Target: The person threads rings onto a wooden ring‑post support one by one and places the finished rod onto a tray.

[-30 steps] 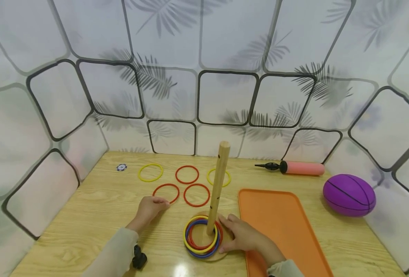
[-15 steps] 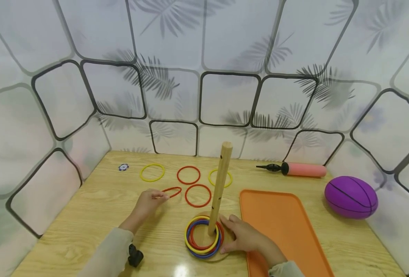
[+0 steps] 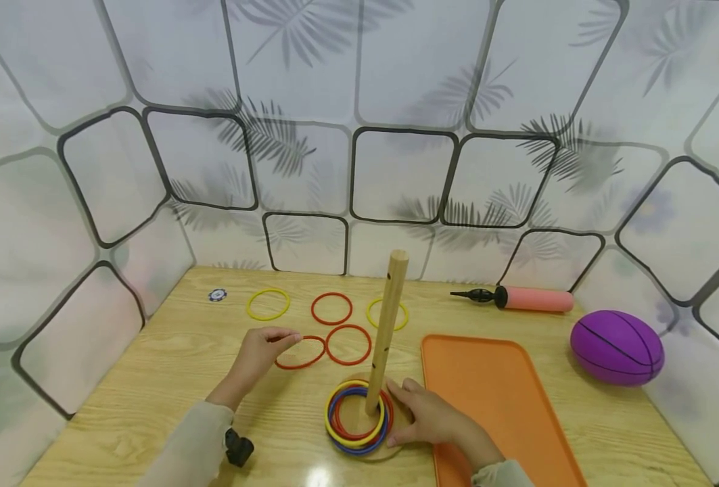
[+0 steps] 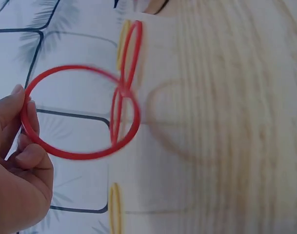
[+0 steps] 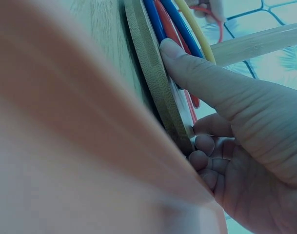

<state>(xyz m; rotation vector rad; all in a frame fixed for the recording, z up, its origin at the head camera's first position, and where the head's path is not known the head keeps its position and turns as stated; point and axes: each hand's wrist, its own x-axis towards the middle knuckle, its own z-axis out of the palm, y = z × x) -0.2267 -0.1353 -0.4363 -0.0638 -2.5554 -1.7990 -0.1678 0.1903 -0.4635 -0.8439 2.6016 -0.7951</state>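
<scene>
Right of the wooden peg stand (image 3: 386,331), the person's R hand (image 3: 432,416) grips its base (image 5: 155,78) betw. thumb & curled fingers; stacked rings (image 3: 354,444) threaded on it. Same side, orange tray (image 3: 487,392). Left of stand, L hand (image 3: 258,355) pinches tilted red ring (image 4: 80,156). Farther R, purple ball (image 3: 617,348). Beyond stand, 4 loose rings (image 3: 348,363); far R, pink pump (image 3: 532,298); far L, poker chip (image 3: 217,295).

The left sleeve (image 3: 182,446) is pale grey-beige fabric; the right sleeve (image 3: 505,475) matches it in colour. A blocky black wrist unit (image 3: 239,448) sits beside the left sleeve, near its cuff. Left hand (image 3: 262,353) and right hand (image 3: 430,416): bare.
</scene>
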